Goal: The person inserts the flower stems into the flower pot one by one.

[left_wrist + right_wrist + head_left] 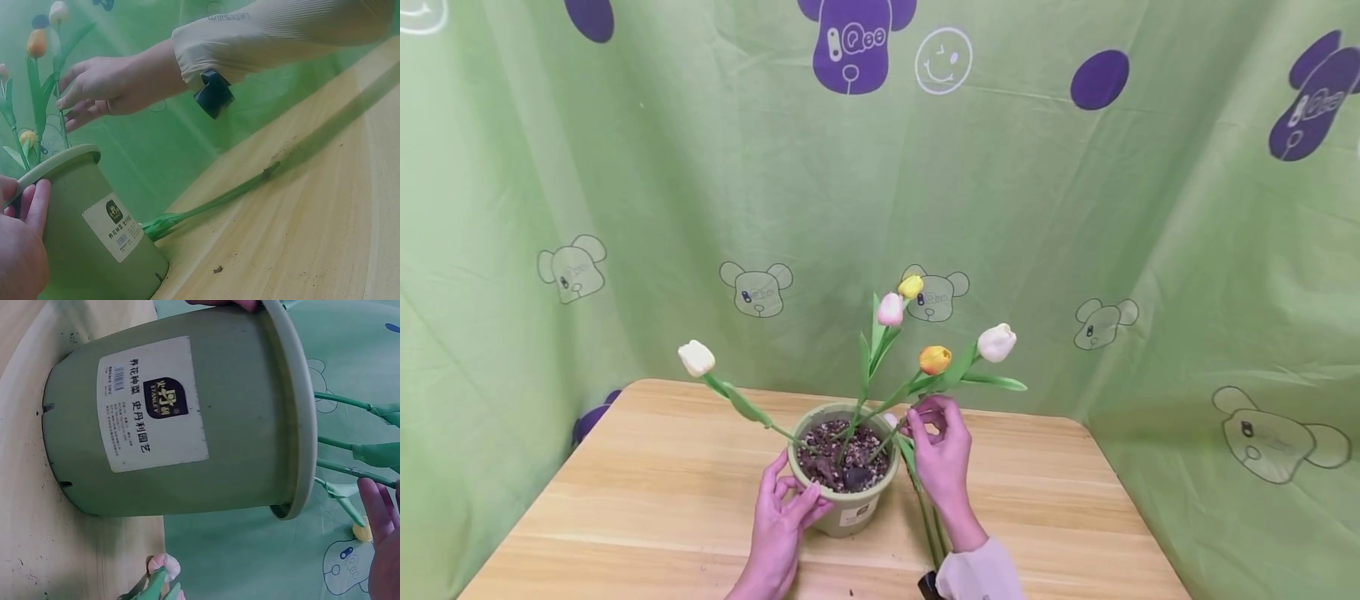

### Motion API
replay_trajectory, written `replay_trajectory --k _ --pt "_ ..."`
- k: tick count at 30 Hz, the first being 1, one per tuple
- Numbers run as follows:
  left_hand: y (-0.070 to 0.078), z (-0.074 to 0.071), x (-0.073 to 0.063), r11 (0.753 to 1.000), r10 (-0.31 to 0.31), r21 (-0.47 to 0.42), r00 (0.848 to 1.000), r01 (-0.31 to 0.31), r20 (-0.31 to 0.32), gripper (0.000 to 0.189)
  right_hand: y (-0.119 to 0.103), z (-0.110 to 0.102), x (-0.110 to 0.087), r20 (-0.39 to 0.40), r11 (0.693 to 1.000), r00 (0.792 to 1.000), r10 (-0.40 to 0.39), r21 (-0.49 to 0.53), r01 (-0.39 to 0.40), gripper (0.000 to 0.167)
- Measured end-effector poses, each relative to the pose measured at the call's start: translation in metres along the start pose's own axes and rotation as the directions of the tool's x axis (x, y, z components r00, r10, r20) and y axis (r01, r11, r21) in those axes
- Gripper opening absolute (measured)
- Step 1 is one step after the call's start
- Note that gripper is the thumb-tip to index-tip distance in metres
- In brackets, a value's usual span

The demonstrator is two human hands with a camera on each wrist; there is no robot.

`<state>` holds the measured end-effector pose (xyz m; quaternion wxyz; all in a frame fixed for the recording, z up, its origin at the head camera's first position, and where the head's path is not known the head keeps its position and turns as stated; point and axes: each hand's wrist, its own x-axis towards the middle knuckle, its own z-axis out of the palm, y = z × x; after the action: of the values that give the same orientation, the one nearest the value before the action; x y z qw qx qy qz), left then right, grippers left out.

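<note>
A green flower pot (831,523) of dark soil (826,471) stands on the table, upright. My left hand (781,518) grips its near left rim, fingers outside. With thumb and fingers, my right hand (942,450) pinches the stem of a pale pink tulip (997,342) above the right rim. This stem runs down into the soil. An orange tulip (935,360), a pink tulip (891,310) and a yellow tulip (911,287) rise from the pot's middle. On the left, a white tulip (697,358) leans far outward.
Loose tulip stems (928,525) lie on the wooden table (1045,517) right of the pot, beneath my right forearm. One pink bloom (164,565) among them shows in the right wrist view. Soil crumbs dot the tabletop. A green printed curtain (1037,208) hangs behind and at both sides.
</note>
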<state>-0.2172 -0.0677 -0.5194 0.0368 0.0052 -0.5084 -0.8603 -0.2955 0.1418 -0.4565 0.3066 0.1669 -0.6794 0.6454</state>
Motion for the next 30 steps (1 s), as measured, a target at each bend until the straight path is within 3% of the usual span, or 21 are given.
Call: replay_trajectory --k 11,30 --pt "-0.001 0.000 0.001 1.000 -0.001 0.006 1.000 0.001 -0.005 0.078 0.012 0.008 -0.010 0.034 0.999 0.998 0.047 -0.004 -0.047 0.018" --pt "0.000 0.000 0.000 1.000 0.002 0.004 1.000 -0.002 -0.004 0.079 0.024 0.015 -0.020 0.066 0.998 0.996 0.054 -0.044 -0.052 0.010"
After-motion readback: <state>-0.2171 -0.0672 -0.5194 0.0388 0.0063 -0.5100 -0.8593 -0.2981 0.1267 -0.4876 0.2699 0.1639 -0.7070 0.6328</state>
